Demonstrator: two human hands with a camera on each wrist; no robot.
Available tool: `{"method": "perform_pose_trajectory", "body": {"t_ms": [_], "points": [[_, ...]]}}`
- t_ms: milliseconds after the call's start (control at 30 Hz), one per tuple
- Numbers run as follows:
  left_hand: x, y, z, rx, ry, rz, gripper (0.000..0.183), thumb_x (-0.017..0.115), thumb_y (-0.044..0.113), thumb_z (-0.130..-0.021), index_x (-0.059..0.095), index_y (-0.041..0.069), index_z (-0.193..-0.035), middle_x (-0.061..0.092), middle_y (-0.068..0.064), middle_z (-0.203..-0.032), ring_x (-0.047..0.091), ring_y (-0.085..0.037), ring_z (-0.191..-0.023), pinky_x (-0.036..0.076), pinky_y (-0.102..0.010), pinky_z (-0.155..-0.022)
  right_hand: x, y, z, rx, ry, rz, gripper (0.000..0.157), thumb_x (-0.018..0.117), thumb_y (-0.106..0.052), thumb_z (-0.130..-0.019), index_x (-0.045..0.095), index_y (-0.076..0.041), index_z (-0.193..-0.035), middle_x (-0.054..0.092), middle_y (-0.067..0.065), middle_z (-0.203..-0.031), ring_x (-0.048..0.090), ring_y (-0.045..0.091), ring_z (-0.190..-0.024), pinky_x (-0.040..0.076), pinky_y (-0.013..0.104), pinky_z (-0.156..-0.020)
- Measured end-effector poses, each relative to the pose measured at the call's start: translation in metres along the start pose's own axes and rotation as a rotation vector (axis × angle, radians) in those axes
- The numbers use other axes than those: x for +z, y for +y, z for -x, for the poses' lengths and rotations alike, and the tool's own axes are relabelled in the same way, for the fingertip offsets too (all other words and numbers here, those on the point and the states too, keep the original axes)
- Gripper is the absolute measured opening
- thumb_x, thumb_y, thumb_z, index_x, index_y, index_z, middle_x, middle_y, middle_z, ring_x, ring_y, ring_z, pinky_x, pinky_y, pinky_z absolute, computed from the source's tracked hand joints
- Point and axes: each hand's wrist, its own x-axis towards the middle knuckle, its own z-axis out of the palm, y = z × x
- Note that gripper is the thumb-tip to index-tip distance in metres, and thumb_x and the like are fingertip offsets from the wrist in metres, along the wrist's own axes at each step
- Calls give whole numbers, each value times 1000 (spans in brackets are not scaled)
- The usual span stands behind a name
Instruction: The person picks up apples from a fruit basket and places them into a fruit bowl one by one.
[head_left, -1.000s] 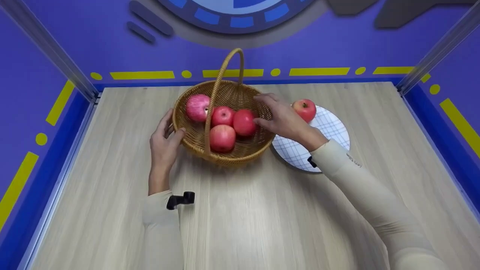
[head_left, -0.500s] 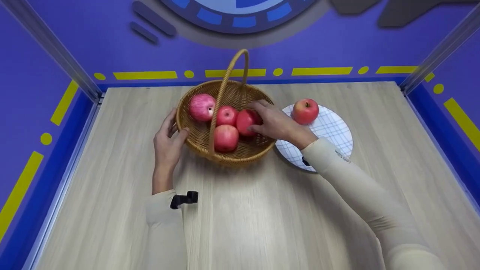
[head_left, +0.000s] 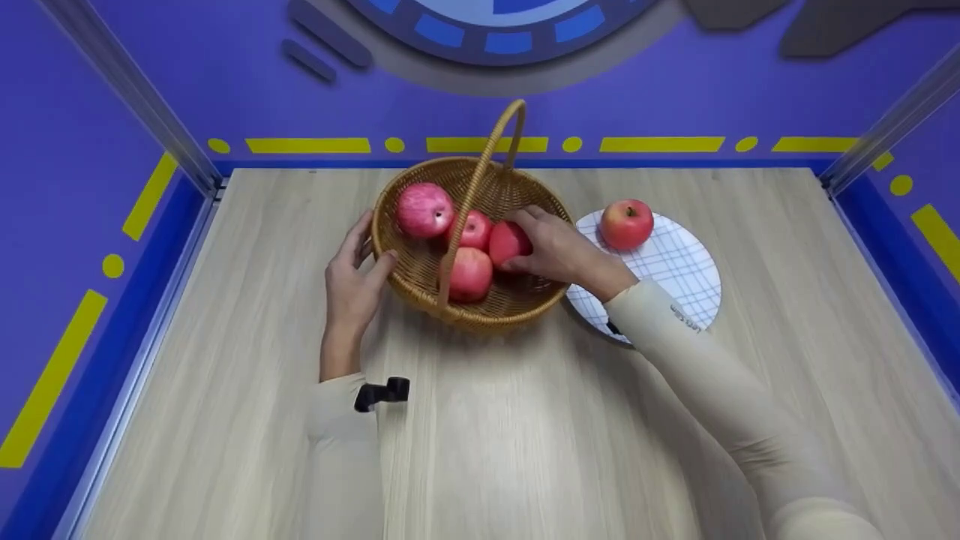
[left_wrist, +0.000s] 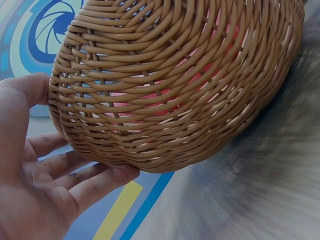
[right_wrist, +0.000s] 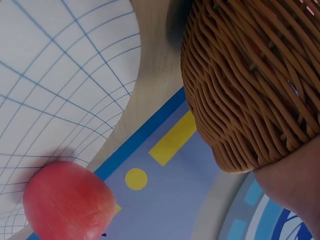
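A wicker basket (head_left: 510, 319) with an arched handle holds several red and pink apples and looks tilted toward the camera. My left hand (head_left: 355, 281) grips its left side, thumb at the rim and fingers along the outside; the left wrist view shows those fingers against the weave (left_wrist: 165, 130). Inside the basket, my right hand (head_left: 559, 251) holds a red apple (head_left: 508, 244), partly covered by its fingers. Beside that apple lie a paler apple (head_left: 471, 275), another red one (head_left: 474, 231) and a large pink-streaked one (head_left: 424, 210).
Right of the basket stands a white plate (head_left: 679, 262) with a blue checked pattern, partly under my right forearm. One apple (head_left: 627, 224) sits near its far edge. Blue-purple panels (head_left: 300, 112) enclose the wooden table (head_left: 480, 442) at the back and sides.
My right hand has moved from over the basket's right side down to the red apple, and its fingers have closed round it. The left hand keeps its hold on the basket.
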Motion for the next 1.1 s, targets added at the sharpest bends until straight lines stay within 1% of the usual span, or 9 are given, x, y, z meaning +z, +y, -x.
{"method": "perform_pose_trajectory", "body": {"t_ms": [100, 200, 400, 567, 833, 967, 1100], "points": [[0, 1, 0, 4, -1, 0, 67, 68, 6, -97, 48, 8, -160, 50, -6, -160, 56, -26, -137, 54, -46, -107, 0, 0, 0, 5, 1, -1, 75, 90, -29, -87, 54, 3, -145, 58, 27, -134, 62, 41, -115, 52, 53, -104], [0, 1, 0, 3, -2, -5, 66, 68, 5, -97, 48, 10, -160, 49, -5, -161, 56, -26, -137, 54, -44, -107, 1, 0, 0, 19, 4, 5, 77, 92, -30, -85, 54, 3, -144, 58, 28, -133, 62, 42, -114, 52, 54, -104], [0, 0, -2, 3, -14, -10, 65, 67, 6, -98, 48, 10, -161, 48, -4, -162, 55, -27, -139, 54, -43, -107, 2, -1, 0, 38, 18, 11, 76, 91, -32, -86, 53, 1, -143, 58, 28, -132, 63, 42, -114, 53, 54, -103], [-1, 0, -2, -3, -11, -12, 67, 67, 5, -97, 48, 10, -161, 48, -4, -162, 55, -27, -139, 53, -42, -108, 2, 0, 1, 9, 31, -9, 75, 91, -29, -85, 54, 1, -143, 57, 28, -132, 63, 42, -113, 54, 54, -101], [0, -2, -1, 4, -3, -12, 68, 66, 3, -95, 49, 9, -160, 50, -6, -160, 56, -27, -137, 52, -46, -110, 4, 1, 6, -53, 92, -29, 75, 90, -28, -84, 58, 0, -145, 57, 26, -131, 62, 39, -111, 57, 52, -97], [0, -3, 0, 9, 3, -23, 67, 65, 3, -95, 49, 8, -160, 52, -8, -158, 57, -26, -135, 51, -47, -110, 3, -1, 8, -53, 105, -44, 71, 90, -28, -84, 60, -2, -143, 57, 24, -130, 61, 38, -111, 57, 51, -97], [-1, -2, 1, 17, 7, -28, 67, 65, 3, -96, 48, 8, -160, 52, -9, -158, 57, -27, -135, 51, -46, -110, 1, -3, 11, -37, 117, -66, 69, 90, -27, -85, 59, -3, -141, 57, 23, -131, 61, 37, -112, 56, 50, -100]]}}
